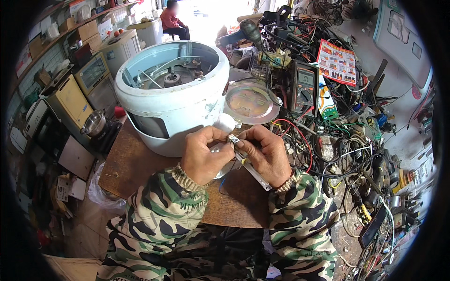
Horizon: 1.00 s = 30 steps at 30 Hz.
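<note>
My left hand [206, 152] is closed, its thumb and forefinger pinching a small shiny metal piece [233, 138] with a pale end. My right hand [268, 154] grips the same piece from the other side, fingertips nearly meeting the left's. Beneath the right fingers, a long narrow metal strip [254, 172] slants down toward the right wrist; whether it joins the small piece is hidden. Just beyond the left hand stands a white rice cooker body [173, 110], its round top open on metal parts and wires. A thin blue wire [222, 184] shows below the hands.
The wooden table [234, 206] carries all this. A round clear lid-like disc [251, 102] lies behind my hands. At right are a multimeter [303, 89], a red printed sheet [336, 62] and heaped cables [323, 157]. A metal pot [95, 122] stands at left; a person [174, 23] sits far back.
</note>
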Motion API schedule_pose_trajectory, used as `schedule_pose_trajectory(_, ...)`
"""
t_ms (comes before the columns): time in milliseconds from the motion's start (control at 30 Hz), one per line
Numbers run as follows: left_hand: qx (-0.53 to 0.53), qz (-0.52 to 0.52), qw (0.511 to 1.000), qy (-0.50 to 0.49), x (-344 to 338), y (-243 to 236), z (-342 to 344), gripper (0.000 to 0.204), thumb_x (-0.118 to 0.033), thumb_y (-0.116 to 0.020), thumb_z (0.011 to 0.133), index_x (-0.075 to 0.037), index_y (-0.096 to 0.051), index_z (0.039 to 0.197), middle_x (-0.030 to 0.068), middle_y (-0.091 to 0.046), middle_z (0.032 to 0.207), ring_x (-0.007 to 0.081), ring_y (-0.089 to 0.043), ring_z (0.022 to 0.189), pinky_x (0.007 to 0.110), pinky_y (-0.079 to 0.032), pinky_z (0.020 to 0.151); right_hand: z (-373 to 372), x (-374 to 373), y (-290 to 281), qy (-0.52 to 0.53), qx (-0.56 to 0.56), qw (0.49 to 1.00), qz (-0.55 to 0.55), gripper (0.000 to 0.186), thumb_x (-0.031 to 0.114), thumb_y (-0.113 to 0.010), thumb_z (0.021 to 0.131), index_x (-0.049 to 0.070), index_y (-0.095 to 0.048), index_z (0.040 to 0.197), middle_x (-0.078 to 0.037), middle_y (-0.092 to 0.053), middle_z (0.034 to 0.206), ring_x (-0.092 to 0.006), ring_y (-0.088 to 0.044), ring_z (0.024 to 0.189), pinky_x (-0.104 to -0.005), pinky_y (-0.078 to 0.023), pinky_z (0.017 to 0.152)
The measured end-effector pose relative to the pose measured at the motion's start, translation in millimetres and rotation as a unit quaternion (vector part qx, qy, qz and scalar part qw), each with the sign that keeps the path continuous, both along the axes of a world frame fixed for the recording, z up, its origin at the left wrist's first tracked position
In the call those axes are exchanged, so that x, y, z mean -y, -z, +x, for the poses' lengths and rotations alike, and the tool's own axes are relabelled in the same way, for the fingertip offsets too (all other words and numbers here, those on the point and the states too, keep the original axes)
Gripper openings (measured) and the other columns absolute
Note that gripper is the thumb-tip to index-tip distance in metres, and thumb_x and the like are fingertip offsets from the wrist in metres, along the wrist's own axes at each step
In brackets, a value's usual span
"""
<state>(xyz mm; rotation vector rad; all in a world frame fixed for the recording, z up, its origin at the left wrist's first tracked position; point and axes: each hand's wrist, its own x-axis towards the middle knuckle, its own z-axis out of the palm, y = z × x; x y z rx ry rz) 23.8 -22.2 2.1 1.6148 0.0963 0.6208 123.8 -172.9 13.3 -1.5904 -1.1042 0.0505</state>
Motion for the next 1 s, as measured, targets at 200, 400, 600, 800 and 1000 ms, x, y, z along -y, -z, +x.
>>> schedule_pose_trajectory(200,-0.009,0.004,1.000,0.000,0.2,-3.9,-2.2,0.022,-0.005,-0.070,0.079,0.010,-0.064,0.094,0.0130,-0.071,0.088,0.0128,-0.066,0.083,0.027,-0.054,0.076,-1.1,1.5,-0.5,0.005,-0.002,1.000,-0.015,0.014,0.008,-0.070,0.088,-0.003,-0.065,0.096,-0.013,-0.064,0.084,-0.0216,-0.064,0.075,-0.0331,-0.050,0.068)
schedule_pose_trajectory(400,-0.033,0.004,0.999,0.037,-2.6,-5.5,-2.3,0.019,-0.002,-0.068,0.084,0.008,-0.064,0.099,0.0095,-0.070,0.093,0.0090,-0.064,0.082,0.024,-0.053,0.073,-0.3,5.5,-2.6,-0.026,-0.099,0.995,-0.011,0.016,0.009,-0.068,0.090,-0.004,-0.064,0.096,-0.011,-0.066,0.085,-0.0148,-0.061,0.077,-0.0304,-0.050,0.070)
schedule_pose_trajectory(600,-0.033,0.013,0.999,0.038,-3.2,-4.3,-1.6,0.020,-0.003,-0.068,0.084,0.008,-0.064,0.099,0.0096,-0.070,0.094,0.0090,-0.064,0.081,0.024,-0.053,0.073,-0.2,6.7,-2.2,-0.026,-0.097,0.995,-0.023,0.015,0.010,-0.067,0.091,-0.004,-0.065,0.096,-0.010,-0.066,0.086,-0.0135,-0.061,0.078,-0.0300,-0.050,0.071)
schedule_pose_trajectory(800,-0.030,0.026,0.998,0.041,-3.2,-2.7,-1.8,0.021,-0.004,-0.069,0.082,0.009,-0.063,0.098,0.0100,-0.070,0.092,0.0091,-0.063,0.080,0.024,-0.053,0.071,5.1,8.9,-5.3,-0.039,-0.057,0.997,-0.034,0.011,0.006,-0.071,0.083,-0.001,-0.067,0.090,-0.009,-0.066,0.085,-0.0178,-0.064,0.080,-0.0322,-0.051,0.073)
schedule_pose_trajectory(1000,-0.041,0.026,0.998,0.050,-0.4,-5.9,-1.6,0.020,-0.003,-0.068,0.082,0.009,-0.063,0.097,0.0091,-0.069,0.090,0.0086,-0.063,0.078,0.023,-0.053,0.070,11.5,13.3,-13.3,-0.014,0.097,0.995,-0.035,0.011,0.003,-0.073,0.076,0.001,-0.068,0.086,-0.007,-0.064,0.081,-0.0215,-0.064,0.079,-0.0327,-0.051,0.073)
